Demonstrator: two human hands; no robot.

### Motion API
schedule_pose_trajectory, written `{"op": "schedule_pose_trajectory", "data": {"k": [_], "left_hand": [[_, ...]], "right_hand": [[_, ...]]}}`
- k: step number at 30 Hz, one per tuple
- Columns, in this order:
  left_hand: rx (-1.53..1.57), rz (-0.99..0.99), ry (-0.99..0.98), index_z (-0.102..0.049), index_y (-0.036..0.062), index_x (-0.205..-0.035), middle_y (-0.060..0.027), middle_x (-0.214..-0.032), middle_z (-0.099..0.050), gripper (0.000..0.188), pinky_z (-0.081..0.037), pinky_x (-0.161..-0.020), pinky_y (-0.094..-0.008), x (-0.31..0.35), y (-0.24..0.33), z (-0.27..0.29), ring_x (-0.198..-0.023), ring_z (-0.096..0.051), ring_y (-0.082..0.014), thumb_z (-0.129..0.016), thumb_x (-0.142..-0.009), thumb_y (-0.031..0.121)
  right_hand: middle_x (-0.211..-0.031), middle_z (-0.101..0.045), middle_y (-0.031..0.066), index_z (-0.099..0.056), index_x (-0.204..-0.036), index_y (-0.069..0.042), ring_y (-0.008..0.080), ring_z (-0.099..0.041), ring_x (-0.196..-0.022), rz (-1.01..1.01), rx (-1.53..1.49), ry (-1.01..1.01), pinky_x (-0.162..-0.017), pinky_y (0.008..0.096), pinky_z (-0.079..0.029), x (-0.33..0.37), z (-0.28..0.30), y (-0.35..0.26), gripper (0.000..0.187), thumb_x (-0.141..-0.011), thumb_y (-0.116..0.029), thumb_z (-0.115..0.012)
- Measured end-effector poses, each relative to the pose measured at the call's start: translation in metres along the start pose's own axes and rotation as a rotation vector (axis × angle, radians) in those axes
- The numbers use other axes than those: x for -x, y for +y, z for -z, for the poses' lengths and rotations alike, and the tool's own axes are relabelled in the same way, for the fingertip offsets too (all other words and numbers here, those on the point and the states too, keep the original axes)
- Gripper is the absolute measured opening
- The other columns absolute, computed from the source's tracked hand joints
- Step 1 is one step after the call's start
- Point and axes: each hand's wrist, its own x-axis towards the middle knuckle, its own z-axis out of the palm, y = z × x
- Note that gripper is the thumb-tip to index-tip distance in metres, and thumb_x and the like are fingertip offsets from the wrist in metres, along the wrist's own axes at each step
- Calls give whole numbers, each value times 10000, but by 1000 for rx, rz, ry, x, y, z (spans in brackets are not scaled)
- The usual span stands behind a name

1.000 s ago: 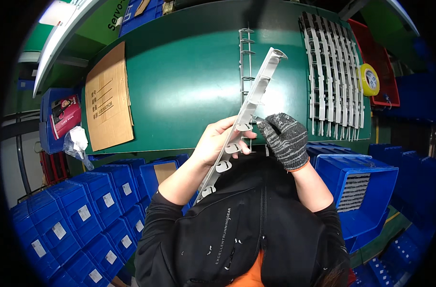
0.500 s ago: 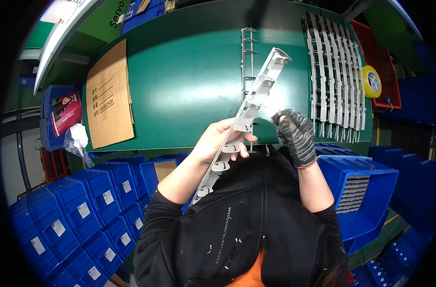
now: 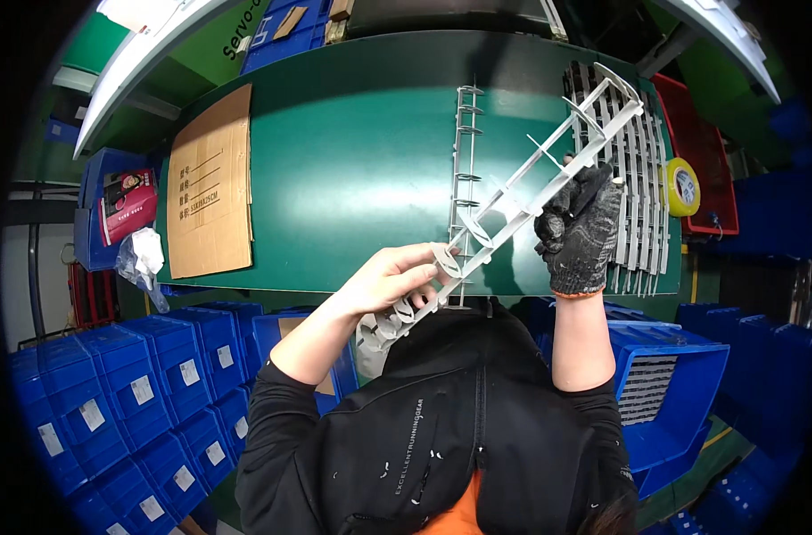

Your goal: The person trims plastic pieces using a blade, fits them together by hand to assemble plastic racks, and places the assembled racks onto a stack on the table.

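A long, light grey plastic frame strip (image 3: 506, 234) with curved cross ribs slants over the table's front edge, its far end raised to the right. My bare left hand (image 3: 395, 282) grips its lower part, with the thumb and fingers around a rib. My right hand (image 3: 586, 227), in a dark grey glove with a black palm, closes on the strip's upper half; some of its fingers are hidden. A second, narrower ribbed strip (image 3: 459, 169) lies lengthwise on the green table (image 3: 352, 169), partly behind the held one.
Several similar strips (image 3: 642, 192) lie in a row at the right, beside a yellow tape roll (image 3: 681, 187) and a red bin (image 3: 711, 152). Flat cardboard (image 3: 211, 192) lies at the left. Blue crates (image 3: 156, 348) stand low at left, and an open blue crate (image 3: 682, 392) low at right.
The strip has turned over and swung right, now showing its open ribbed side. My right hand has moved up from beside it and closed on it. My left hand keeps hold.
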Motion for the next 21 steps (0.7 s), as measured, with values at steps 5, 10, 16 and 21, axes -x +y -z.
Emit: {"op": "schedule_pose_trajectory", "data": {"k": [5, 10, 16, 21], "left_hand": [[49, 105, -45, -429, 6, -1238, -127, -778, -633, 351, -466, -504, -201, 0, 9, 0, -543, -594, -119, -393, -931, 173], [65, 152, -126, -418, 41, -1265, -125, -725, -624, 358, -461, -490, -203, 0, 11, -4, -516, -584, -107, -385, -929, 162], [35, 159, -183, -410, 70, -1281, -94, -705, -621, 365, -464, -479, -181, 0, 11, -2, -494, -570, -81, -374, -932, 169], [41, 152, -156, -416, 55, -1271, -89, -701, -621, 361, -454, -466, -179, 0, 10, -4, -472, -557, -84, -383, -930, 168]], "right_hand": [[-585, -538, 24, -580, -849, -35, 77, -470, -446, -88, 566, -54, -388, 205, -349, 19, 42, 21, 290, -877, -317, -520], [-619, -569, 27, -602, -860, 13, 83, -509, -523, 177, 816, -98, -483, 226, -400, 25, 43, 25, 171, -856, -141, -527], [-631, -585, 61, -607, -849, 17, 120, -554, -537, 162, 981, -245, -498, 247, -425, 28, 42, 20, 154, -834, -119, -536], [-616, -589, 83, -616, -828, 12, 159, -566, -517, 150, 1031, -289, -500, 269, -433, 34, 43, 31, 142, -817, -105, -537]]}}
